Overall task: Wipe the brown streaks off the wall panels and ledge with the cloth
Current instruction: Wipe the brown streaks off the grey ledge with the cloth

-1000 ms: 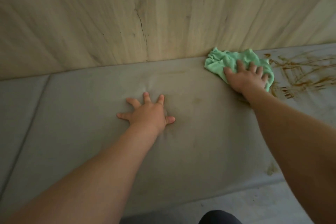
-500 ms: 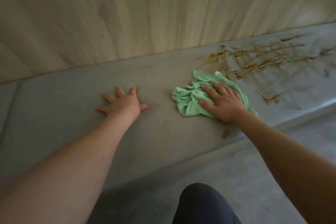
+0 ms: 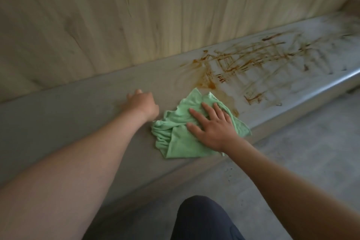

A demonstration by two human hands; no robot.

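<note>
A crumpled light green cloth lies on the grey ledge near its front edge. My right hand presses flat on the cloth with straight, spread fingers. Brown streaks criss-cross the ledge just beyond and to the right of the cloth, with a smeared orange patch nearest it. My left hand rests on the bare ledge close to the cloth's left side, blurred, holding nothing. The pale wood-grain wall panels rise behind the ledge.
The ledge's rounded front edge runs diagonally to the right. A grey concrete floor lies below it. My knee in dark trousers shows at the bottom centre.
My right hand has dragged the cloth left and toward the front edge, away from the streaks. My left hand has closed in beside the cloth, and the view has swung right.
</note>
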